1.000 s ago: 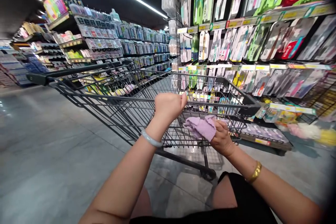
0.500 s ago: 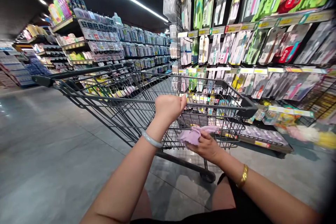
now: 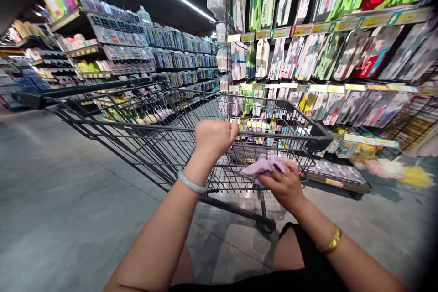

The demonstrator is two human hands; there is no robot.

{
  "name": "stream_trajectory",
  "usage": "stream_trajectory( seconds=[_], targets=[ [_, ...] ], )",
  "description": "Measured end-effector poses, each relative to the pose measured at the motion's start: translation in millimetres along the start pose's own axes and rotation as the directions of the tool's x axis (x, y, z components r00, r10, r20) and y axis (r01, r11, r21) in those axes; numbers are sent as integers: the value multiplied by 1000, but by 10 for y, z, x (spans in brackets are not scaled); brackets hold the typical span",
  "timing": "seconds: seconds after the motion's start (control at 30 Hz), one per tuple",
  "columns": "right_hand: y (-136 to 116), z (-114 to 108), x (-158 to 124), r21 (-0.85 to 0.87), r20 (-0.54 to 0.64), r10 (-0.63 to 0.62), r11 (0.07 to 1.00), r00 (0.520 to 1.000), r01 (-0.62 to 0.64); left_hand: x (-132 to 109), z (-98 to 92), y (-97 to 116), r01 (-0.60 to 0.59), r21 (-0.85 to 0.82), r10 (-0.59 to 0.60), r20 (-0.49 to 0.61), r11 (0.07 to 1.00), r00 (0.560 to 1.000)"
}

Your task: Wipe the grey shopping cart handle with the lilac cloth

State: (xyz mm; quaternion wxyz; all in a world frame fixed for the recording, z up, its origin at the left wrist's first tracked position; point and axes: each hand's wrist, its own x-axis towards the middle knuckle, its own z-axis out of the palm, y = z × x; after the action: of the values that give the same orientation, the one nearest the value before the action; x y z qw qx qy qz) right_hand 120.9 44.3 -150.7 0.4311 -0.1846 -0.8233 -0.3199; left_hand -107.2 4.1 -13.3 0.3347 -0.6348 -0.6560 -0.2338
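Note:
A dark grey wire shopping cart [image 3: 160,164] stands sideways in front of me, its handle off to the left. My left hand [image 3: 214,137], with a pale bangle at the wrist, is closed round the top rail of the cart's near side. Bunched in my right hand [image 3: 285,185] is a light purple cloth [image 3: 263,166], pressed against the wires of the cart's side below the rail. A gold bracelet circles my right wrist. The fingers of my right hand are partly covered by the cloth.
Beyond the cart rises a rack of packaged toothbrush-like goods [image 3: 318,54] with price strips. More stocked shelves [image 3: 119,41] run along the left. A low shelf ledge [image 3: 342,180] juts out behind the cart's right end. A cart wheel [image 3: 266,224] rests on the grey floor [image 3: 85,219].
My right hand has slid to the right along the cart's side with the purple cloth. My left hand keeps its hold on the rail. The view has shifted slightly.

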Motion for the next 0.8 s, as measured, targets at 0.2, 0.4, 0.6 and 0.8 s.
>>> stream_trajectory(
  seconds=[0.2,0.4,0.6,0.8],
  targets=[
    [315,-179,287,69,-112,160,986,981,-153,-8,28,-14,11,30,-11,-23,999,1000],
    [245,-152,205,24,-158,199,980,967,-198,-1,15,-20,-1,20,2,-37,1000,999],
    [203,-220,-287,27,-14,158,987,987,-158,-10,27,-29,-10,34,11,-23,999,1000],
    [680,-455,90,-23,-245,372,921,895,-389,-14,31,-36,-7,24,8,-46,1000,999]
  ],
)
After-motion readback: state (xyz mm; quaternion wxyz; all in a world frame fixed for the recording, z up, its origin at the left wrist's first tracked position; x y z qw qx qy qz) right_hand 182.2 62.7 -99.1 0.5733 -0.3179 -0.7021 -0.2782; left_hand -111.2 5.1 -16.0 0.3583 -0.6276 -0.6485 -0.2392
